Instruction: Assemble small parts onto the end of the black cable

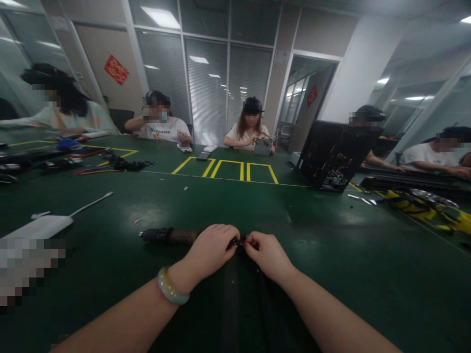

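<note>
An electric screwdriver (180,236) with a dark brown body and black collar lies across the green table (206,201), its bit pointing left. My left hand (214,246), with a pale green bangle (172,289) at the wrist, is closed over its right end, which the fingers hide. Close beside it, my right hand (270,252) is closed in a pinch. Small dark parts (241,240) show between the fingertips of both hands, too small and dim to name. A thin black cable-like line runs toward me below the right hand.
A white adapter-like box with a cord (47,226) lies to the left, near bundled cables (125,163). Yellow tape outlines (228,162) mark the table's far side. A black computer case (331,157) stands back right, near yellow straps (423,211). Several people sit around the table.
</note>
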### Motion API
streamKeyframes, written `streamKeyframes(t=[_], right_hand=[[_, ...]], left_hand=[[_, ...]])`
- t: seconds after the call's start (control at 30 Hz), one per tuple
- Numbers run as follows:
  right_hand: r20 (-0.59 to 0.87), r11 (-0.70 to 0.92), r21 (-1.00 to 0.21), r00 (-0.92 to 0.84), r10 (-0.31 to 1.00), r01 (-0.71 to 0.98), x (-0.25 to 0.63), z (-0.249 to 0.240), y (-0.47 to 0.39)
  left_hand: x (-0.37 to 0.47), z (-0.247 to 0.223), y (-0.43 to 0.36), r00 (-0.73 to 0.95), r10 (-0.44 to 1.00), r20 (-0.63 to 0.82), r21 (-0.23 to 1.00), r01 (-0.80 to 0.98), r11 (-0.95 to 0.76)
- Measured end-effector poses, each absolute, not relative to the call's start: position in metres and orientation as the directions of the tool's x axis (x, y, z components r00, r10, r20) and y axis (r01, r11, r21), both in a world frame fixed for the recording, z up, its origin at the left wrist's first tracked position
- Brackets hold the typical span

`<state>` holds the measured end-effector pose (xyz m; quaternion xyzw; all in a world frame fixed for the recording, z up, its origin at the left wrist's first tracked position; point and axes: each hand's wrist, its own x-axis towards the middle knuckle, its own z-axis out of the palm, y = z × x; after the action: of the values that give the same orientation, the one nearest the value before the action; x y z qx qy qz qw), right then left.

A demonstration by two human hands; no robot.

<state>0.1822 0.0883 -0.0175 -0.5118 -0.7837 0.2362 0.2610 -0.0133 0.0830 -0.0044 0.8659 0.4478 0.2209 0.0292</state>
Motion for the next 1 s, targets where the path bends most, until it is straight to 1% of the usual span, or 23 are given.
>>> streamKeyframes(t=[0.2, 0.47, 0.6, 0.7, 0.83, 1.0], right_hand=[[0.148, 0.364, -0.661, -0.361, 0.921, 0.656, 0.183, -0.016, 0.089], [0.179, 0.402, -0.680, -0.393, 0.902, 0.613, 0.183, -0.017, 0.089], [0.208, 0.424, -0.672, -0.395, 0.895, 0.608, 0.184, -0.018, 0.090], [0.222, 0.430, -0.668, -0.389, 0.894, 0.608, 0.184, -0.020, 0.090], [0.224, 0.430, -0.652, -0.383, 0.896, 0.624, 0.184, -0.020, 0.091], [0.207, 0.433, -0.654, -0.404, 0.891, 0.621, 0.183, -0.014, 0.088]], left_hand=[[-0.013, -0.002, 0.080, 0.498, 0.783, 0.372, 0.224, 0.770, -0.597], [-0.014, -0.004, 0.080, 0.483, 0.788, 0.383, 0.253, 0.765, -0.592], [-0.016, -0.010, 0.084, 0.490, 0.769, 0.409, 0.266, 0.743, -0.615], [-0.017, -0.012, 0.086, 0.502, 0.765, 0.403, 0.271, 0.733, -0.624], [-0.018, -0.014, 0.087, 0.529, 0.749, 0.399, 0.260, 0.718, -0.646], [-0.017, -0.014, 0.088, 0.501, 0.775, 0.386, 0.291, 0.731, -0.618]])
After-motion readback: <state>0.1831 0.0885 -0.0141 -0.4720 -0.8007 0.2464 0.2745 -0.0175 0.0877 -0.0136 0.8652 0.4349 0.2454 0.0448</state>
